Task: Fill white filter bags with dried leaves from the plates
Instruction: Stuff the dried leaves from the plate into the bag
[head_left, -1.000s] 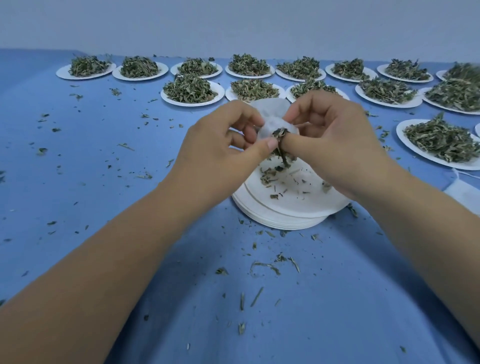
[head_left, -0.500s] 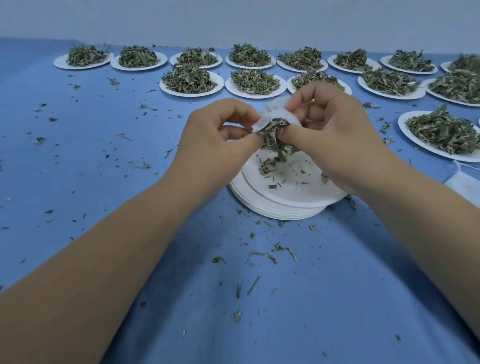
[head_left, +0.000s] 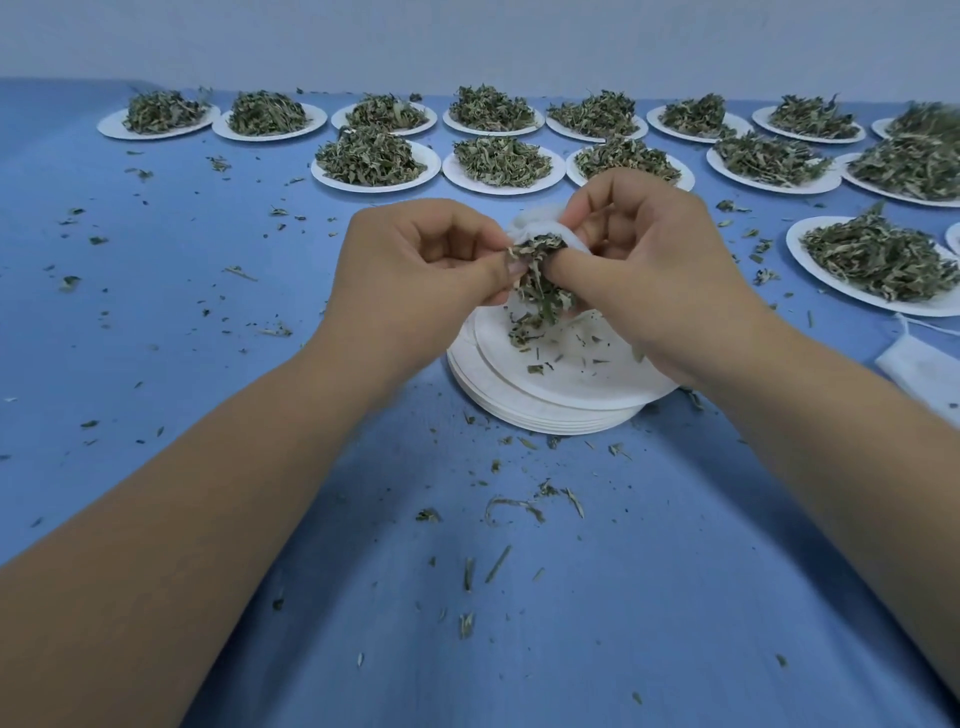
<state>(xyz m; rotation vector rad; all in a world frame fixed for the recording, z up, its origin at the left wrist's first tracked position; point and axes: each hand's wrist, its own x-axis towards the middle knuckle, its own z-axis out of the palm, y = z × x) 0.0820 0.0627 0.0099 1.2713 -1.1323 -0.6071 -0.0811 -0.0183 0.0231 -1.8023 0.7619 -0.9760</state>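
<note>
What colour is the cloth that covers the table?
Plain blue, with no pattern. The cloth shows well in the head view, the only one.

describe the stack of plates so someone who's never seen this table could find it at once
On the blue table, plates heaped with leaves spread across the far side. Nearer, directly under the left hand and right hand holding the bag, sits the stack of plates. It alone is piled up, its top plate bearing only crumbs.
</note>
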